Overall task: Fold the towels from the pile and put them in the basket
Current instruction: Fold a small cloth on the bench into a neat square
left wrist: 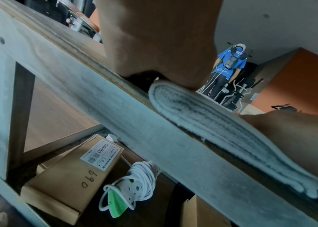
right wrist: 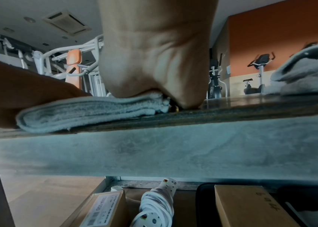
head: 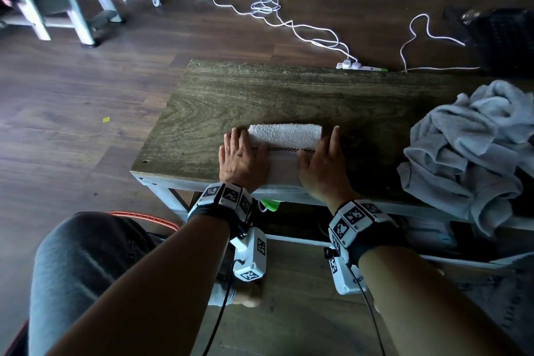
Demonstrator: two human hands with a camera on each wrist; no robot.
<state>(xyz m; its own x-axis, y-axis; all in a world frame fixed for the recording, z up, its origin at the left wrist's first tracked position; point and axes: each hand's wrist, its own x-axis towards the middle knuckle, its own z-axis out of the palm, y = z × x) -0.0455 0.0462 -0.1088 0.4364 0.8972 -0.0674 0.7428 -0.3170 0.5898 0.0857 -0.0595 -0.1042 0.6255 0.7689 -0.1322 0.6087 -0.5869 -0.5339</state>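
The towel (head: pixel 284 143), white and folded into a thick rectangle, lies on the table (head: pixel 231 95) close to its near edge, a dark checked band running across it. In the head view the left hand (head: pixel 239 157) lies flat on its left end and the right hand (head: pixel 320 165) flat on its right end, fingers straight and close together, pressing down without gripping. The pile (head: pixel 468 150) of grey towels sits crumpled at the table's right end, well apart from the folded one and partly hanging over the near edge. White cables (head: pixel 289 20) trail over the dark floor beyond the table. An orange rim (head: pixel 144 215) (possibly the basket, too little shows to say) curves beside the person's knee.

From the left wrist, the heel of the left palm (left wrist: pixel 160 46) bears on the towel's (left wrist: pixel 212 127) stacked layers at the table's front edge (left wrist: pixel 115 122); the fingers are hidden. Below, a cardboard box (left wrist: pixel 66 176) and a coiled power strip (left wrist: pixel 134 184) lie on the lower shelf.

From the right wrist, the right palm (right wrist: pixel 158 53) presses the towel's (right wrist: pixel 88 112) right end onto the tabletop; its fingers cannot be seen here either. The pile (right wrist: pixel 307 69) rises at the right.
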